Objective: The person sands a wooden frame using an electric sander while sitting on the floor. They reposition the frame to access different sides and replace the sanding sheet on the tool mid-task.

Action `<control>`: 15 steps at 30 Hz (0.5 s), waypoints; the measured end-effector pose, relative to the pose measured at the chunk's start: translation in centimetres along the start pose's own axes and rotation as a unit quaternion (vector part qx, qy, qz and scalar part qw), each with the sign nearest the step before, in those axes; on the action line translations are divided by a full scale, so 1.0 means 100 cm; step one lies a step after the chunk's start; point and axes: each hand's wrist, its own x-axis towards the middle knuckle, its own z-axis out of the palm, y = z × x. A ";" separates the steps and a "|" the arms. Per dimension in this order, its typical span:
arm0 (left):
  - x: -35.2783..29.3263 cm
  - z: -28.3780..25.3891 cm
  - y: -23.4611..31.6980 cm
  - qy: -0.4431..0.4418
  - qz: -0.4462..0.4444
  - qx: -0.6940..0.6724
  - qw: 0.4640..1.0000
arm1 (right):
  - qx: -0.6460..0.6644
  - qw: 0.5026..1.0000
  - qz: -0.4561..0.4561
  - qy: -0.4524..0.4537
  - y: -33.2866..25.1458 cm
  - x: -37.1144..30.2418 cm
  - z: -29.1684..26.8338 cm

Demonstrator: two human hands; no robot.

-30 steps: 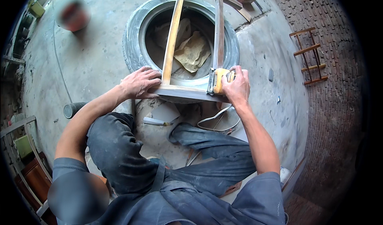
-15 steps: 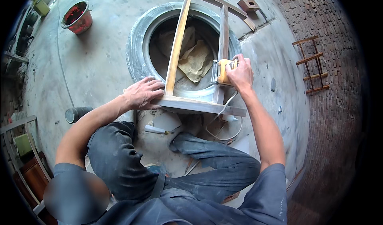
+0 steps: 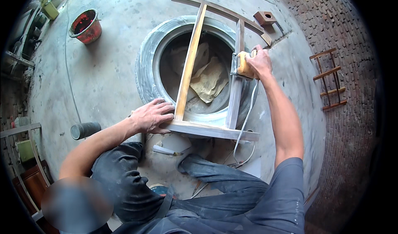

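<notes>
A wooden frame (image 3: pixel 190 64) of long rails joined by crossbars lies over a tyre (image 3: pixel 145 68) on the floor. My left hand (image 3: pixel 152 116) grips the left end of its near crossbar, fingers over the top and thumb on the near side. In my right hand (image 3: pixel 261 64) is a yellow power sander (image 3: pixel 244 65), its pad against the right rail. The sander's pale cord (image 3: pixel 247 118) runs down past the near crossbar. Inside the tyre lies a crumpled yellowish sheet (image 3: pixel 209 80).
A red-stained bucket (image 3: pixel 88 31) and a dark cylinder (image 3: pixel 85 130) stand or lie to the left. A brush (image 3: pixel 166 150) lies before my knees. A brown hollow block (image 3: pixel 265 18) sits far right. Another wooden frame (image 3: pixel 329 78) rests on the brick paving (image 3: pixel 352 51).
The sander in my right hand has moved away from me along the right rail, farther from the near crossbar. My left hand stays on the frame's corner. The whole view has shifted slightly.
</notes>
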 end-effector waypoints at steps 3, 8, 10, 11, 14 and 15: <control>-0.002 -0.001 -0.001 -0.005 0.001 0.005 1.000 | 0.015 1.000 -0.009 -0.006 0.000 -0.022 0.002; -0.002 0.002 -0.002 -0.007 -0.006 0.014 1.000 | 0.049 0.998 -0.026 -0.003 0.007 -0.096 -0.006; -0.001 0.003 -0.003 -0.011 -0.005 0.027 1.000 | 0.056 0.997 -0.045 0.007 0.017 -0.125 -0.004; 0.000 0.004 -0.002 -0.010 -0.004 0.022 1.000 | 0.059 0.997 -0.054 0.011 0.022 -0.141 -0.002; -0.001 0.004 -0.001 -0.007 -0.007 0.014 1.000 | 0.061 0.995 -0.072 0.014 0.021 -0.183 -0.005; -0.002 0.004 -0.001 -0.005 -0.007 0.016 1.000 | 0.060 0.995 -0.075 0.013 0.019 -0.197 -0.006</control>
